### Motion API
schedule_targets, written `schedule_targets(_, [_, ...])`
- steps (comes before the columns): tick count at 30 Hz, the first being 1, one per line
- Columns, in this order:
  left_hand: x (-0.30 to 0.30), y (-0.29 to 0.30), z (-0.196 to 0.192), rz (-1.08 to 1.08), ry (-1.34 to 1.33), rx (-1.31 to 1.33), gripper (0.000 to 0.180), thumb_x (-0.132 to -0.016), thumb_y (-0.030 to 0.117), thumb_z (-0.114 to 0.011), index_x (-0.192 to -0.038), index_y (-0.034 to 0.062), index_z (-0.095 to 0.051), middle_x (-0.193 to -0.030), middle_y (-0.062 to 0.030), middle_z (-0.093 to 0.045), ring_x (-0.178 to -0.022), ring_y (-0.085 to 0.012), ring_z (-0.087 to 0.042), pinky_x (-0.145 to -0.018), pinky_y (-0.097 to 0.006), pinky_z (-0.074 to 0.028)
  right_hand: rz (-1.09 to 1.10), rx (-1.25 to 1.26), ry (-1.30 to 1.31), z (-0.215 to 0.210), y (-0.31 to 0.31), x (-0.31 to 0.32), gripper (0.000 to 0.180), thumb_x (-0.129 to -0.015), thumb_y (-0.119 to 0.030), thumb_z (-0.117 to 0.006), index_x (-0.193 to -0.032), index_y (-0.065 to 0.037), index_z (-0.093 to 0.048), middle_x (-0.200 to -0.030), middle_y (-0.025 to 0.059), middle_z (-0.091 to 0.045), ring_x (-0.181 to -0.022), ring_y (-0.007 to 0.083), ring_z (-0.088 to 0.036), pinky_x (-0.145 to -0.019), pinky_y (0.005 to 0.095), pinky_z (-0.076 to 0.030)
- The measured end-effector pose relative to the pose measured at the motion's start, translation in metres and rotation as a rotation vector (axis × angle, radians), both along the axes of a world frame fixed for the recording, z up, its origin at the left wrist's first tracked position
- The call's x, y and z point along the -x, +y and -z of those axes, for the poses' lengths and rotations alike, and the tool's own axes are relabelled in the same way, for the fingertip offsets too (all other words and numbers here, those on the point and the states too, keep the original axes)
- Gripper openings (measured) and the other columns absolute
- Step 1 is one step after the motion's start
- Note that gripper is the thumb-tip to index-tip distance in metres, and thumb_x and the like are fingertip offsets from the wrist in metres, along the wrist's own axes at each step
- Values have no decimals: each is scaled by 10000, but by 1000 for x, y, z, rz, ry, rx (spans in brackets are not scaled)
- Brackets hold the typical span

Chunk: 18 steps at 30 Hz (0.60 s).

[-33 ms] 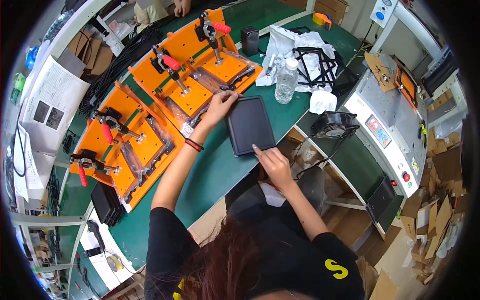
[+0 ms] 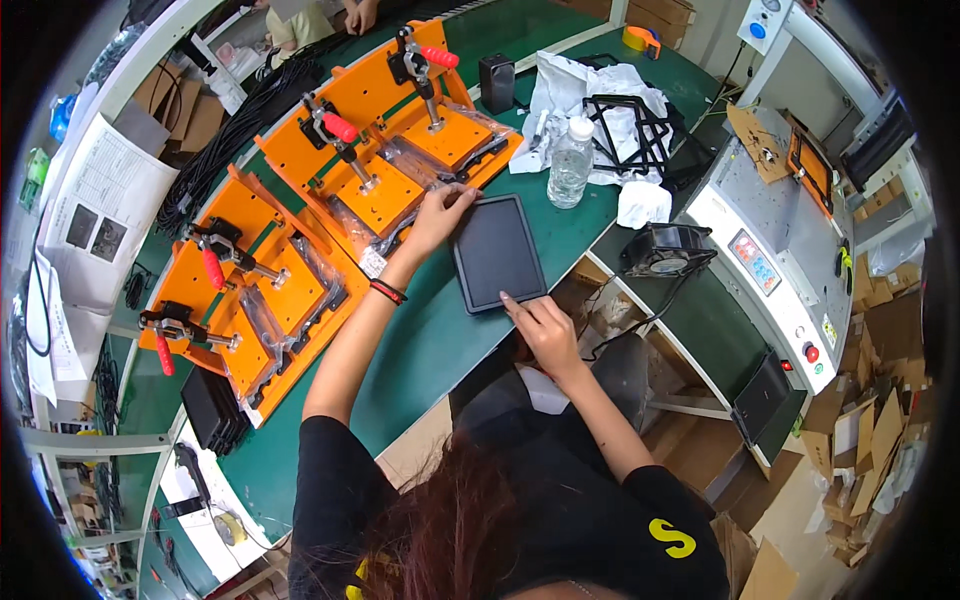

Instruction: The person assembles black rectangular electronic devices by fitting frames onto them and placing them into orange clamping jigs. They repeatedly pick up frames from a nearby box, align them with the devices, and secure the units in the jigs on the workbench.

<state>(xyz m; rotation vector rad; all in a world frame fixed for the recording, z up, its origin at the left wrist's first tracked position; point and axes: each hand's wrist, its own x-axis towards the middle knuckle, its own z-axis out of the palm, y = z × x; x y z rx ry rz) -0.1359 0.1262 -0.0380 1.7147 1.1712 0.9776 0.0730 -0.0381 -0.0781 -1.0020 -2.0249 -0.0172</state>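
A flat black tablet-like panel [image 2: 498,250] with a dark screen and a raised rim lies tilted near the front edge of the green workbench. At its upper left corner, my left hand [image 2: 440,218] has its fingertips closed on the rim. My right hand [image 2: 548,335] is at the near edge, index fingertip on the lower rim, other fingers curled and partly hidden. Left of the panel stand orange clamping fixtures [image 2: 375,195] with red-handled toggle clamps. Black strips and clear film lie in them. My left forearm passes close to their front edge.
A clear bottle [image 2: 570,165] stands beyond the panel, near black frames [image 2: 630,130] on white wrapping. A small black box [image 2: 496,83] is behind. To the right are a black fan [image 2: 667,250] and a white machine [image 2: 765,265] with buttons. Black panels [image 2: 212,408] are stacked at left.
The panel and my right hand have shifted very slightly to the left. My left hand stays at the same corner.
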Motion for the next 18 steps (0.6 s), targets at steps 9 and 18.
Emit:
schedule_targets(9, [-6, -17, 21, -96, 372, -339, 274, -919, 217, -571, -1024, -31, -622, -1003, -219, -661, -944, -383, -627, -843, -413, -489, 19, 124, -15, 12, 1, 7, 440, -745, -7, -618, -1178, -72, -657, -827, 87, -525, -777, 231, -555, -701, 327, -499])
schedule_targets(18, [-12, -29, 37, -130, 546, -533, 313, -932, 203, -540, -1125, -43, -557, -1062, -239, -617, -987, -401, -581, -882, -454, -450, 96, 221, 14, 14, -10, 10, 494, -764, -17, -563, -1239, -137, -619, -893, 87, -524, -876, 237, -548, -800, 320, -500])
